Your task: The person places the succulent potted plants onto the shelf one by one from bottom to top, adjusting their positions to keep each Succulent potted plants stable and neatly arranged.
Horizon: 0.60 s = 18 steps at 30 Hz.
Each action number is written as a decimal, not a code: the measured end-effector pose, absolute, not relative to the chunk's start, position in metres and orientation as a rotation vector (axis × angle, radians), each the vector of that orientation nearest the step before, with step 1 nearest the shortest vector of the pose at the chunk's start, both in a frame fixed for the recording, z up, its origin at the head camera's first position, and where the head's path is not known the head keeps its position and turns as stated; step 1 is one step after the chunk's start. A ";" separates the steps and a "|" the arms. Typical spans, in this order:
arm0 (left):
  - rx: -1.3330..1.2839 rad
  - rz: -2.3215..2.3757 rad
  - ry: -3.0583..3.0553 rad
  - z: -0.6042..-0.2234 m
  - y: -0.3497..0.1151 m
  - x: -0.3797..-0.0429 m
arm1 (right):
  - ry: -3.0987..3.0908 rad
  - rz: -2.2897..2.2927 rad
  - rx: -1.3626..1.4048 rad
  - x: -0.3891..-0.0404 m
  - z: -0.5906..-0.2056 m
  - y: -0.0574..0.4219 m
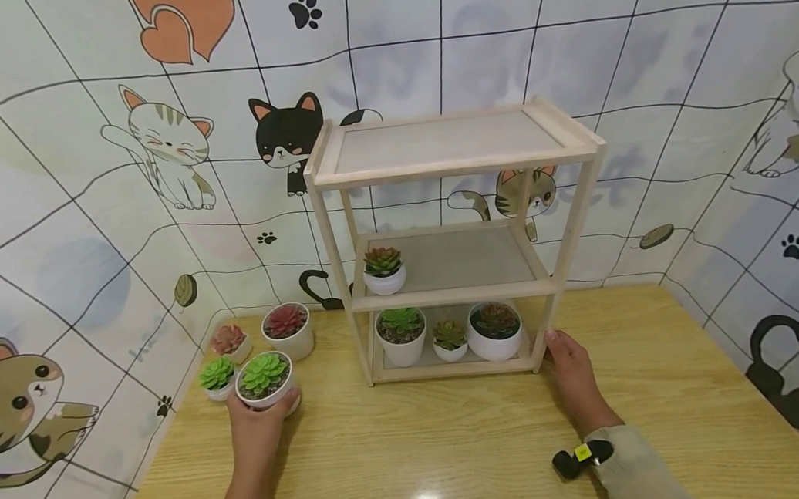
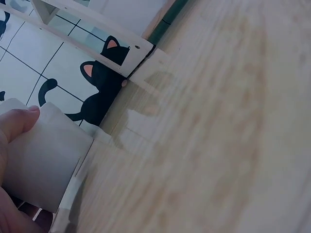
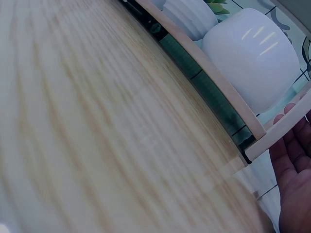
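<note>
On the left of the table, my left hand [image 1: 259,429] grips a white pot with a bright green succulent [image 1: 264,376]. The left wrist view shows the thumb along the side of this white pot [image 2: 46,155], close over the tabletop. My right hand [image 1: 575,372] is at the front right leg of a pale wooden shelf rack [image 1: 451,296]. In the right wrist view its fingers [image 3: 291,150] rest behind and against that leg, loosely bent. Beside the gripped pot stand a small green succulent [image 1: 217,375], a pink succulent [image 1: 230,342] and a dark red one [image 1: 288,328].
On the rack's middle shelf, a red-green succulent [image 1: 383,270] sits at the left end. The bottom shelf carries a green succulent [image 1: 401,334], a small one [image 1: 450,340] and a dark reddish one [image 1: 494,329]. Behind the wooden table [image 1: 412,434] stands a cat-patterned wall [image 1: 401,71].
</note>
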<state>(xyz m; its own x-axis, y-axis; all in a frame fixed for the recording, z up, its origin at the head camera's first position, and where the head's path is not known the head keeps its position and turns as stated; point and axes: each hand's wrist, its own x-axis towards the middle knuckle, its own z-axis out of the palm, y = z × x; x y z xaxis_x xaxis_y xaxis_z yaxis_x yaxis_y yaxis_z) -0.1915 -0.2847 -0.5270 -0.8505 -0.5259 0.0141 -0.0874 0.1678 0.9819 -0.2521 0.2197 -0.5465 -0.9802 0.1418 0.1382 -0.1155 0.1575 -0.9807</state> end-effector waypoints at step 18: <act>0.524 -1.708 -2.088 -0.508 -0.267 -0.190 | -2.257 1.930 -0.063 -0.254 -0.547 0.222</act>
